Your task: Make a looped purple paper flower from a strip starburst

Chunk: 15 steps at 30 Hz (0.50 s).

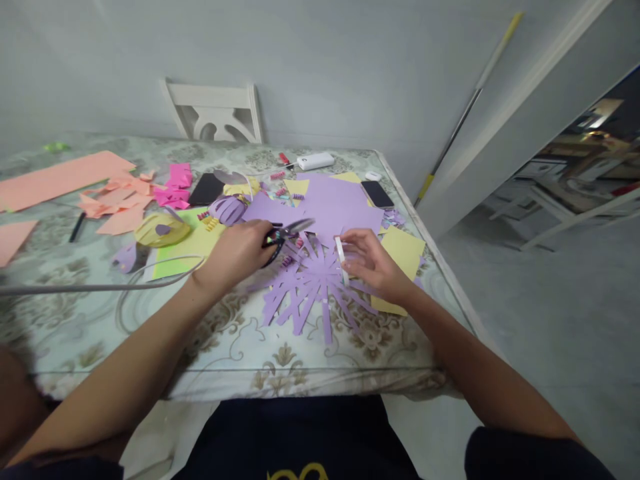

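Observation:
My left hand (243,248) is closed around the black-handled scissors (287,235), whose blades point right over the purple paper. My right hand (370,262) grips a roll of white tape (341,259) on edge between thumb and fingers. Beneath and between the hands lies a starburst of purple paper strips (320,287), joined near the middle and fanning out toward me. Behind it is a large purple paper sheet (340,203). A yellow paper sheet (403,257) lies under my right wrist.
A phone (378,195) and a white power bank (315,161) lie toward the back right. On the left are a yellow paper ball (163,229), a purple paper ball (227,209), peach paper (65,179) and a grey cable (100,288). A white chair (213,95) stands behind the table.

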Available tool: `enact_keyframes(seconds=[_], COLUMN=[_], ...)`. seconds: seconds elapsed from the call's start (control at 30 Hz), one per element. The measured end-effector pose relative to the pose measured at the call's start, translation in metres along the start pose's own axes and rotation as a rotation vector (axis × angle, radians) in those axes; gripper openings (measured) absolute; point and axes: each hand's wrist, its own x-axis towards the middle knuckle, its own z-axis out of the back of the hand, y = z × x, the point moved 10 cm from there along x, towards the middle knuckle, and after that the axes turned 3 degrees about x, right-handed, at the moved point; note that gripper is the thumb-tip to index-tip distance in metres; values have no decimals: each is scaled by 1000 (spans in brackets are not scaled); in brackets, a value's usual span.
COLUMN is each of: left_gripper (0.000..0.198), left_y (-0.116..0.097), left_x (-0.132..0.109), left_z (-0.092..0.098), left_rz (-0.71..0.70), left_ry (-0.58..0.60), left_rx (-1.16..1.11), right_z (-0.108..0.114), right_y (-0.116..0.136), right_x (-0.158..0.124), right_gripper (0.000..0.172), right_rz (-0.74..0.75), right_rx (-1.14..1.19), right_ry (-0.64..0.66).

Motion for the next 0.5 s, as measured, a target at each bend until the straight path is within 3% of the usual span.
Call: enact_keyframes(seconds=[0.13,0.27,0.4,0.5], left_gripper=[31,29,29,28], left_y=[39,51,51,43], left_x=[4,5,6,7], left_z=[-11,-32,-33,-18], left_rz=[217,242,230,202], left_ry=[45,142,139,36], left_rx=[82,124,113,43], right_z=[33,39,37,39], right_y=[4,-3,-16,-6], right_x=[4,7,7,5], right_gripper=[44,48,46,39], right_rz=[41,29,-28,2], right_rx=[-432,-767,-857,-721], right_ry=[-207,-202,-184,-259])
